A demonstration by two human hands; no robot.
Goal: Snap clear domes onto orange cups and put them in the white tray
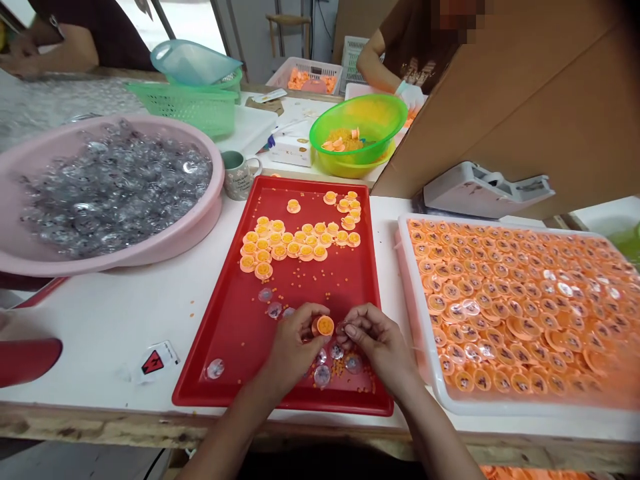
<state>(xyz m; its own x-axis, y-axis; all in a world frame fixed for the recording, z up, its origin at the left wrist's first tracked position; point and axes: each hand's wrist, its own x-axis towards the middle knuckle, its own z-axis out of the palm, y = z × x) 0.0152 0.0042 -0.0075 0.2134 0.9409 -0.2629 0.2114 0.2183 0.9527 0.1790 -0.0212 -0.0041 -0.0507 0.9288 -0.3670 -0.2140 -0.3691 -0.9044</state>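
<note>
My left hand (295,343) pinches a small orange cup (324,325) filled with yellow beads, above the near end of a red tray (235,333). My right hand (373,340) is closed right beside it, its fingertips holding what looks like a clear lid (343,328). A few clear lids (323,375) and loose orange beads lie on the tray under both hands. Farther up the tray sits a cluster of filled orange cups (295,243).
A pink basin (200,213) of clear lids stands at the left. A white tray (425,333) packed with lidded orange cups is at the right. Behind are a mug (239,175), a green bowl (357,123) of beads, green baskets, a cardboard box and two other people.
</note>
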